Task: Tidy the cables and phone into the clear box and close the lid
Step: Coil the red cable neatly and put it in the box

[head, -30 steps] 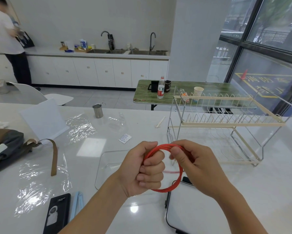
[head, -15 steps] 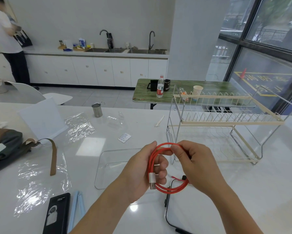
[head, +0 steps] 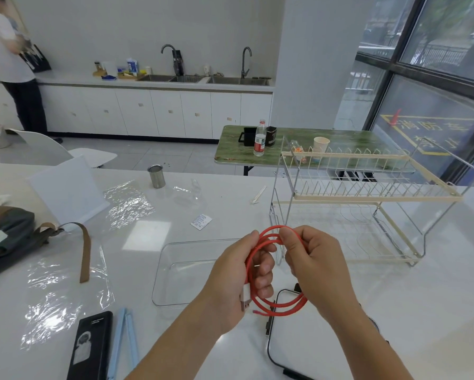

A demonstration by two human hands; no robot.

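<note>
A red cable [head: 278, 305] is coiled into loops and held above the white table between both hands. My left hand [head: 238, 281] grips the coil's left side, with the white USB plug [head: 245, 297] hanging below its fingers. My right hand [head: 315, 264] pinches the top of the coil. The clear box [head: 175, 272] lies open on the table just behind my left hand. A black phone [head: 90, 346] lies face down at the lower left. A black cable [head: 270, 349] curves on the table under my right forearm.
A wire dish rack [head: 353, 204] stands at the right, close behind my right hand. Light blue strips [head: 125, 344] lie beside the phone. Clear plastic wrap [head: 66, 292], a bag with a brown strap [head: 11, 237], a white board and a metal cup [head: 156, 176] sit at the left.
The red cable has gone from one wide loop to a tighter coil of several turns. Its white plug now hangs free below my left hand. Both hands stayed in place.
</note>
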